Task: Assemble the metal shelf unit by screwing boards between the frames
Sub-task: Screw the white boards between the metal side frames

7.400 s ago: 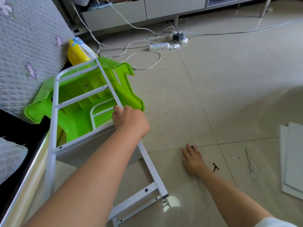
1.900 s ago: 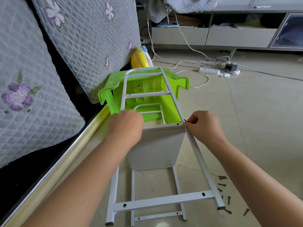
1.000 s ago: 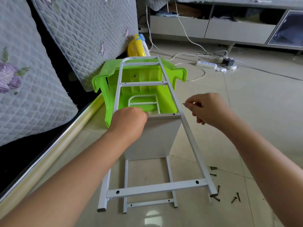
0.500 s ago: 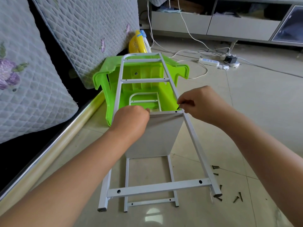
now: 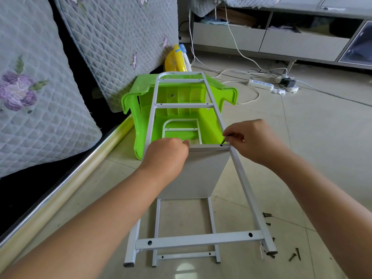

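Left hand point(image 5: 167, 156): clamped over the board's upper edge at the frame crossbar.
Right hand point(image 5: 253, 141): pinching a dark screw point(image 5: 223, 141) above the crossbar hole.
Board point(image 5: 199, 174): upright between white frames point(image 5: 246, 190).
Beyond the frames: green stool point(image 5: 181, 97).

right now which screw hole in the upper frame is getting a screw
The hole at the right end of the crossbar over the board; the right hand holds a screw at it. The near crossbar's holes sit empty.

Bare floor tiles point(image 5: 322, 158) right of frame point(image 5: 244, 190); green stool point(image 5: 209, 125) and mattress point(image 5: 40, 117) crowd its left.
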Demonstrator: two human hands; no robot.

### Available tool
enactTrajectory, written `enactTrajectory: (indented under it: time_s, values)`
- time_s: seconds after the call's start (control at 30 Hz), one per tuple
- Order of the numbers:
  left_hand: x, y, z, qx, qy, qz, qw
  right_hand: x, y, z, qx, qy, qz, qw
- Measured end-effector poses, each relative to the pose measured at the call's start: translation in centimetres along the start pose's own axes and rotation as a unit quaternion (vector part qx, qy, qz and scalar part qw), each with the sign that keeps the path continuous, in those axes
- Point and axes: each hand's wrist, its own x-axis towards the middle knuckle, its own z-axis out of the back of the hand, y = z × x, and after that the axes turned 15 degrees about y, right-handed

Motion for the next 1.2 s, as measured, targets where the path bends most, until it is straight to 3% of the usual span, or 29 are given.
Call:
enactTrajectory:
  time_s: [0.13,0.3,0.53,0.87,1.2]
  values:
    - [-0.4,-0.2,0.2,-0.020,-0.015,-0.001,1.000,-0.1,0.0,0.0,0.005,0.002,-0.003,1.000]
    - [-0.4,0.1,-0.9,-0.018,-0.165,-0.045,0.985,-0.3,0.1,0.0,-0.007,0.014,0.003,1.000]
    - [-0.5,-0.2,-1.4,-0.030,-0.173,-0.051,0.983,-0.4,0.4,0.2,-0.033,0.039,-0.005,0.999]
    - [-0.4,-0.3,-1.8,-0.040,-0.188,-0.041,0.981,0.1,1.2,0.8,-0.116,0.139,-0.010,0.983]
    - [-0.3,-0.2,-1.8,-0.043,-0.202,-0.048,0.977,1.3,2.3,1.0,-0.260,0.239,0.011,0.936]
